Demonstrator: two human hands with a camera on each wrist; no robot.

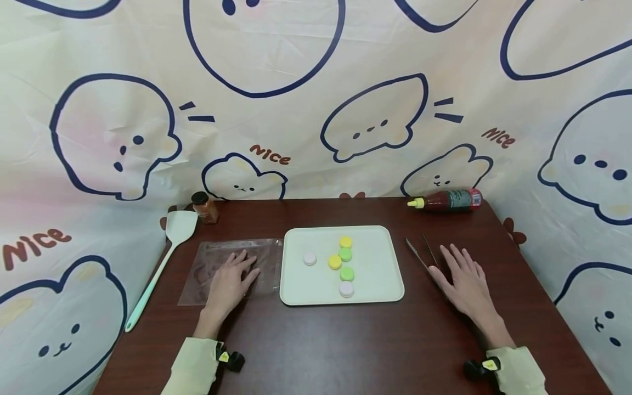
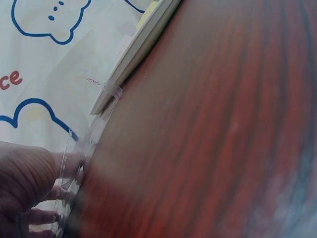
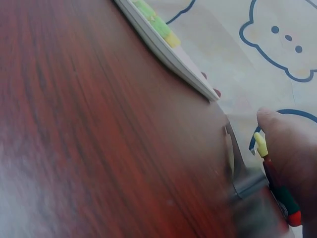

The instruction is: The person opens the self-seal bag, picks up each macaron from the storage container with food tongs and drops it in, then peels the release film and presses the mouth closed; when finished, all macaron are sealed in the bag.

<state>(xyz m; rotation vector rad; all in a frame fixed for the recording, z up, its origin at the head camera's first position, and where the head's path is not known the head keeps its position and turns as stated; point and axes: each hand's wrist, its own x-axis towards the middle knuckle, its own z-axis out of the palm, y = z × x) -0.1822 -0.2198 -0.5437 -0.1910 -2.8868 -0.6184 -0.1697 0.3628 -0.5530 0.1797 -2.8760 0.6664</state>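
My left hand [image 1: 229, 282] rests with its fingers spread on a clear plastic bag [image 1: 197, 282]. The left wrist view shows the fingertips at the bag's edge [image 2: 64, 183]. On the right, my right hand [image 1: 466, 285] lies with extended fingers over a pair of metal tongs [image 1: 417, 253], whose tips point away from me. The hand hides the rear part of the tongs. Between both hands sits a white tray [image 1: 301, 285] holding several small round macarons [image 1: 334, 261] in yellow, green and pale lilac. One lilac macaron [image 1: 309, 258] lies apart on the left.
At the table's left edge lies a spatula [image 1: 165, 249] with a white blade and pale green handle. A small dark-capped jar [image 1: 204, 208] stands behind it. A red sauce bottle [image 1: 446, 201] with a yellow tip lies at the back right. A patterned cloth [image 1: 296, 126] hangs behind the table.
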